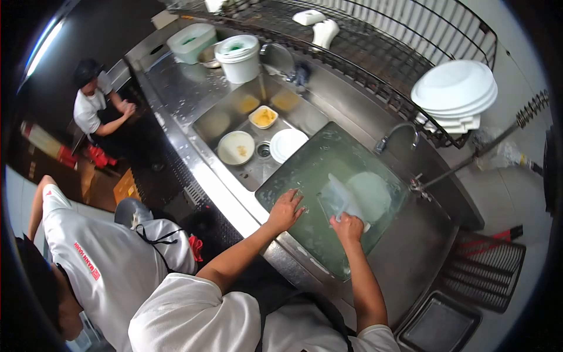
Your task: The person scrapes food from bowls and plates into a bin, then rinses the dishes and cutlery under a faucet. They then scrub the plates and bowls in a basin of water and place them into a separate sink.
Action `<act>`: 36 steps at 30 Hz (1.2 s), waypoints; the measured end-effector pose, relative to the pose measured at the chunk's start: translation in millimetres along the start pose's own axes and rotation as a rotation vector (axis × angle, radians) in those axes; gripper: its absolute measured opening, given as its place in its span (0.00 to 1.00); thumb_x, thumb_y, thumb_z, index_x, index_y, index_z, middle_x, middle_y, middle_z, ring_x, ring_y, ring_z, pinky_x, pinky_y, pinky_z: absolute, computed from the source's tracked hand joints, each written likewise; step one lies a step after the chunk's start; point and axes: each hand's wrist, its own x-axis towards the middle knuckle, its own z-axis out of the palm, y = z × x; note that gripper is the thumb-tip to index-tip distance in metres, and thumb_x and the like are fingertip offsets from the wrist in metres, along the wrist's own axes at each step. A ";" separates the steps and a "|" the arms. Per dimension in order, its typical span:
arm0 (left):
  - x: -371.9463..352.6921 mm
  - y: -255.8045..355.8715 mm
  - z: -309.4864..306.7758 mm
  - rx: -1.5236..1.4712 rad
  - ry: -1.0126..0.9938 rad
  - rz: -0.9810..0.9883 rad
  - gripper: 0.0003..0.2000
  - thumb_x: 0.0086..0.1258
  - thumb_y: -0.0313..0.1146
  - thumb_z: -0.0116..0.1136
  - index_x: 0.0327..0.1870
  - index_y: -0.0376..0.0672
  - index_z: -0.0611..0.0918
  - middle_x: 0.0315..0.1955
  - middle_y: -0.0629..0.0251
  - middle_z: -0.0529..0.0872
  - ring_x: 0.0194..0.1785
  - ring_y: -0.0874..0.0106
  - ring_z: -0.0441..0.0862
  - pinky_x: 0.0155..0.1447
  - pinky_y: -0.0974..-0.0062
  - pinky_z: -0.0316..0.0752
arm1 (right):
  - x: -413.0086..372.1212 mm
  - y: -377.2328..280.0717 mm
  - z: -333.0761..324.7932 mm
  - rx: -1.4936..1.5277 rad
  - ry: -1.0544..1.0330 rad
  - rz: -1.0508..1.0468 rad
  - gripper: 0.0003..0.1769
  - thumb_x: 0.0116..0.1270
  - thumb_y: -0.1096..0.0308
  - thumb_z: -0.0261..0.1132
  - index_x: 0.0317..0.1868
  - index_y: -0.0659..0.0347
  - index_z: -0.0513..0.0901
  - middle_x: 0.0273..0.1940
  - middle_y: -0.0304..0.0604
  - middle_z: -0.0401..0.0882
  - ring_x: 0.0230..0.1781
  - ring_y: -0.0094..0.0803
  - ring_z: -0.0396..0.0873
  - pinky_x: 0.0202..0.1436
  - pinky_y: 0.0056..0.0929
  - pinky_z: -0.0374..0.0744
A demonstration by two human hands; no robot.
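Observation:
Greenish water fills a large rectangular basin (375, 246) set in the steel sink. My right hand (348, 227) is closed on the near edge of a pale, angular dish (337, 196), which lies partly under the cloudy water. Beside it, a round white plate (370, 196) shows under the surface. My left hand (285, 210) is at the basin's left side with its fingers apart, wet and holding nothing. Part of the dish's outline is blurred by the water.
The left sink compartment (202, 132) holds a bowl (236, 148), a white plate (288, 145) and a small square dish (263, 117). White tubs (237, 61) stand behind. Stacked plates (454, 88) sit on a wire rack (375, 82). Two people (105, 258) are at left; a faucet (399, 136) overhangs.

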 end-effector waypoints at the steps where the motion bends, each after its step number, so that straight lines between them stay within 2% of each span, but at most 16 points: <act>1: -1.0 -10.3 -14.3 0.061 0.057 -0.009 0.21 0.67 0.38 0.65 0.57 0.37 0.81 0.67 0.44 0.71 0.72 0.46 0.66 0.75 0.55 0.62 | 5.7 -7.9 7.3 0.068 -0.012 0.006 0.20 0.54 0.50 0.72 0.20 0.59 0.84 0.21 0.54 0.82 0.21 0.53 0.82 0.30 0.51 0.80; 2: -1.0 -19.5 -28.9 0.121 0.113 -0.013 0.20 0.66 0.37 0.65 0.56 0.37 0.81 0.67 0.43 0.71 0.72 0.46 0.66 0.75 0.55 0.62 | 11.9 -14.9 14.0 0.134 -0.025 0.014 0.21 0.53 0.51 0.73 0.20 0.62 0.83 0.23 0.58 0.82 0.21 0.55 0.81 0.28 0.52 0.79; 3: 30.7 1.7 -3.6 0.046 0.249 -0.042 0.20 0.66 0.37 0.65 0.55 0.37 0.81 0.67 0.43 0.71 0.71 0.46 0.66 0.75 0.55 0.62 | 40.9 31.9 -16.9 0.087 0.029 0.036 0.21 0.55 0.53 0.73 0.19 0.63 0.82 0.21 0.56 0.81 0.18 0.51 0.79 0.25 0.48 0.76; 5: -8.7 -13.6 -32.3 0.096 0.298 -0.144 0.19 0.66 0.37 0.65 0.55 0.37 0.81 0.66 0.43 0.71 0.71 0.45 0.67 0.74 0.54 0.63 | 8.1 25.9 -12.4 0.237 0.022 0.216 0.19 0.57 0.56 0.72 0.19 0.63 0.81 0.18 0.50 0.80 0.12 0.44 0.75 0.19 0.40 0.72; 8: -27.0 -71.0 -61.5 0.299 0.365 -0.276 0.20 0.68 0.40 0.63 0.55 0.35 0.81 0.67 0.43 0.70 0.73 0.46 0.64 0.77 0.51 0.57 | 12.8 41.5 11.6 1.062 -0.006 0.771 0.18 0.60 0.61 0.71 0.18 0.62 0.78 0.15 0.37 0.72 0.12 0.28 0.69 0.17 0.29 0.66; 11: -19.5 -74.5 -69.7 0.346 0.336 -0.317 0.21 0.68 0.41 0.62 0.56 0.36 0.81 0.68 0.44 0.69 0.72 0.48 0.65 0.77 0.52 0.57 | 37.4 30.2 -21.4 1.158 0.091 0.837 0.17 0.61 0.63 0.70 0.19 0.60 0.76 0.16 0.30 0.65 0.16 0.17 0.63 0.19 0.23 0.59; 12: -18.8 -71.9 -73.4 0.338 0.321 -0.318 0.21 0.68 0.42 0.62 0.56 0.36 0.81 0.69 0.45 0.69 0.72 0.49 0.66 0.76 0.51 0.57 | 51.0 33.5 -20.9 1.023 0.131 0.792 0.23 0.61 0.59 0.69 0.21 0.73 0.76 0.17 0.34 0.69 0.20 0.26 0.65 0.27 0.35 0.66; 14: -30.9 -66.4 -70.8 0.288 0.312 -0.360 0.22 0.69 0.43 0.62 0.56 0.37 0.80 0.68 0.45 0.70 0.72 0.50 0.66 0.77 0.52 0.57 | 77.0 12.4 -52.3 0.873 0.127 0.708 0.24 0.62 0.57 0.69 0.23 0.73 0.79 0.17 0.42 0.73 0.20 0.29 0.67 0.29 0.38 0.68; 18: -30.0 -68.2 -74.5 0.258 0.312 -0.377 0.22 0.68 0.43 0.62 0.56 0.36 0.80 0.67 0.45 0.71 0.72 0.50 0.67 0.76 0.52 0.58 | 175.4 -15.6 -72.7 0.461 0.170 0.474 0.31 0.64 0.42 0.65 0.28 0.69 0.84 0.29 0.61 0.82 0.28 0.53 0.80 0.35 0.48 0.73; 22: -30.1 -68.3 -75.5 0.234 0.297 -0.400 0.22 0.68 0.44 0.61 0.55 0.34 0.81 0.66 0.44 0.71 0.73 0.50 0.65 0.77 0.53 0.56 | 280.0 -32.8 -75.0 0.208 0.186 0.322 0.34 0.63 0.37 0.62 0.31 0.66 0.86 0.36 0.62 0.84 0.39 0.59 0.83 0.43 0.55 0.77; 25: -30.8 -68.3 -76.0 0.237 0.278 -0.414 0.23 0.68 0.44 0.61 0.55 0.35 0.81 0.66 0.44 0.71 0.73 0.50 0.65 0.77 0.53 0.57 | 313.0 -51.3 -80.6 0.329 0.321 0.464 0.34 0.64 0.36 0.61 0.31 0.65 0.86 0.38 0.61 0.85 0.40 0.60 0.83 0.45 0.54 0.77; 26: -31.4 -71.1 -74.1 0.246 0.274 -0.409 0.23 0.68 0.45 0.60 0.55 0.35 0.81 0.66 0.44 0.71 0.73 0.50 0.65 0.77 0.53 0.56 | 316.5 -53.4 -85.5 0.416 0.252 0.489 0.34 0.65 0.38 0.62 0.33 0.68 0.86 0.39 0.59 0.87 0.39 0.56 0.84 0.44 0.51 0.77; 29: -33.3 -74.3 -71.3 0.258 0.277 -0.404 0.23 0.69 0.46 0.60 0.54 0.35 0.81 0.66 0.44 0.71 0.73 0.49 0.64 0.77 0.52 0.56 | 324.0 -36.5 -39.1 0.866 0.392 0.473 0.29 0.69 0.45 0.64 0.29 0.68 0.82 0.30 0.51 0.86 0.31 0.42 0.83 0.37 0.42 0.77; 32: -33.9 -73.1 -72.7 0.249 0.279 -0.406 0.23 0.68 0.47 0.60 0.53 0.35 0.82 0.66 0.43 0.71 0.73 0.49 0.64 0.77 0.51 0.55 | 281.1 -46.6 -34.5 1.332 0.359 0.393 0.24 0.73 0.53 0.64 0.25 0.63 0.75 0.22 0.40 0.76 0.23 0.27 0.74 0.30 0.32 0.73; 35: -34.3 -76.0 -69.3 0.251 0.285 -0.402 0.23 0.68 0.47 0.60 0.53 0.34 0.82 0.65 0.43 0.72 0.73 0.49 0.64 0.77 0.51 0.55 | 232.8 -71.1 -41.3 1.246 0.444 0.363 0.23 0.75 0.55 0.62 0.24 0.56 0.68 0.19 0.31 0.66 0.18 0.19 0.64 0.24 0.24 0.64; 36: -34.6 -76.0 -69.8 0.248 0.285 -0.399 0.23 0.68 0.47 0.60 0.53 0.34 0.82 0.65 0.43 0.72 0.73 0.49 0.64 0.77 0.51 0.55 | 217.5 -71.2 -39.7 1.176 0.428 0.325 0.23 0.74 0.54 0.63 0.24 0.58 0.69 0.20 0.32 0.68 0.19 0.21 0.66 0.25 0.25 0.66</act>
